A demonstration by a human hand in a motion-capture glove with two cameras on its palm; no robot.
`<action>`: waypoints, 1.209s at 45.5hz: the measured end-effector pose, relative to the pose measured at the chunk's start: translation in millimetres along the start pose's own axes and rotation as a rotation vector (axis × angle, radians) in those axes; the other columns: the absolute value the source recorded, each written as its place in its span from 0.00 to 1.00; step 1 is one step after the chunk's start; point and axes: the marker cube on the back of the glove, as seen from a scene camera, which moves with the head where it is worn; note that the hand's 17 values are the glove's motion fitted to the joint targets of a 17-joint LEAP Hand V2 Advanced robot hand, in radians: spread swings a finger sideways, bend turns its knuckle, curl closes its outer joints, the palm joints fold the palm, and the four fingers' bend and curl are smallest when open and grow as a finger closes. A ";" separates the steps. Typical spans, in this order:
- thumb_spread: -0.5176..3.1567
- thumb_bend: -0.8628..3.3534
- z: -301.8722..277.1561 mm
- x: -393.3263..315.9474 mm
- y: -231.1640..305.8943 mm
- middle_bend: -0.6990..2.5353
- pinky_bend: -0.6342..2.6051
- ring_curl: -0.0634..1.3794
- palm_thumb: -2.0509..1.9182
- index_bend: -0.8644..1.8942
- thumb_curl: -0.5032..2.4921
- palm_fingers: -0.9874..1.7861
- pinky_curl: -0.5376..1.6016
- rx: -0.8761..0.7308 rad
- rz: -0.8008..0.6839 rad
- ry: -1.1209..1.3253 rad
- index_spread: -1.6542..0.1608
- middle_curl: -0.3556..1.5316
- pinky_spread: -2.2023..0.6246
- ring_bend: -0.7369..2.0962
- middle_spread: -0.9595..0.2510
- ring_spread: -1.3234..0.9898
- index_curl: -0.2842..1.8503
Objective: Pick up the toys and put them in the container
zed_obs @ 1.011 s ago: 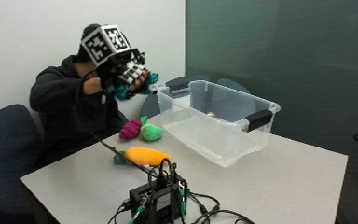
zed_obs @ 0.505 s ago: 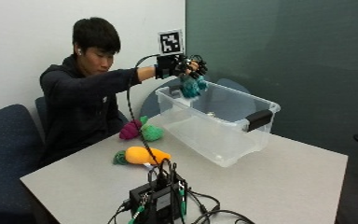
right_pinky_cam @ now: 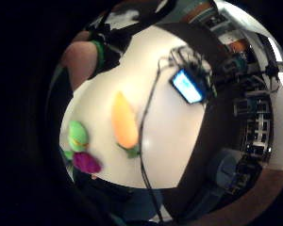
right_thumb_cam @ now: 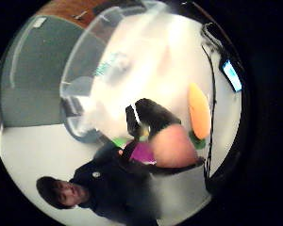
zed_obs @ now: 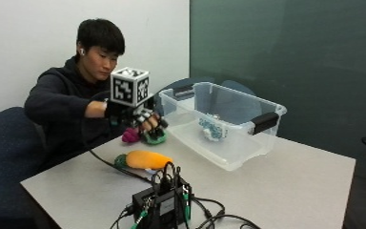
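Outside view: orange carrot toy [zed_obs: 144, 159] with green top lies on table [zed_obs: 284, 191]; gloved right hand [zed_obs: 140, 117], grip relaxed, holds nothing.

black device box [zed_obs: 164, 205] with cables

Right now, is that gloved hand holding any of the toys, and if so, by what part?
Nothing. The gloved right hand hangs empty above the green toy and purple toy, beside the clear container.
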 end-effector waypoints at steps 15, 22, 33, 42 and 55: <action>0.49 0.20 122.2 25.9 2.6 0.42 0.61 0.35 0.52 0.28 0.27 0.57 0.48 0.020 0.115 0.133 0.82 0.43 0.67 0.77 0.68 0.45 0.18; 0.55 0.25 85.8 11.6 -11.1 0.53 0.63 0.39 0.60 0.35 0.29 0.69 0.49 0.257 0.023 0.073 0.84 0.50 0.66 0.81 0.63 0.45 0.16; 0.51 0.27 -74.6 -77.5 -22.9 0.57 0.64 0.42 0.66 0.39 0.34 0.72 0.54 0.587 -0.184 -0.046 0.84 0.55 0.63 0.82 0.63 0.45 0.18; 0.47 0.25 -140.0 -173.4 -67.1 0.58 0.64 0.44 0.66 0.38 0.36 0.71 0.57 0.581 -0.130 -0.112 0.84 0.57 0.62 0.83 0.63 0.45 0.19; 0.49 0.20 -95.3 -176.9 -32.9 0.42 0.58 0.37 0.54 0.40 0.30 0.33 0.53 0.443 -0.384 0.036 0.85 0.48 0.68 0.69 0.69 0.47 0.22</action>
